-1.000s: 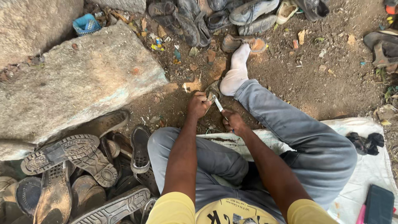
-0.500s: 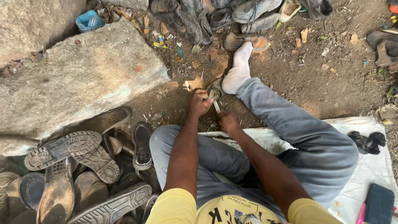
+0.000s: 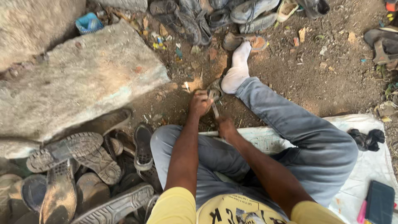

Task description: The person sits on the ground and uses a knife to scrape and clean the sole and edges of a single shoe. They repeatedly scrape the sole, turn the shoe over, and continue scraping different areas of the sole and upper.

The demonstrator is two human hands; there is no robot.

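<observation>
Two hands meet just in front of the big grey stone slab (image 3: 78, 83), on the dirt beside the person's white-socked foot (image 3: 237, 70). The left hand (image 3: 200, 102) has its grip clamped on a small dark shoe piece (image 3: 215, 88) pressed against the ground near the slab's lower right corner. The right hand (image 3: 226, 126) has its grip closed round the handle of a thin metal blade (image 3: 215, 109), whose tip points up at that piece. Below the slab lies a heap of worn soles (image 3: 70, 166), tread up. To the right of the slab, beyond the bent knee, a white sheet (image 3: 365, 166) carries a black cloth (image 3: 367, 139).
</observation>
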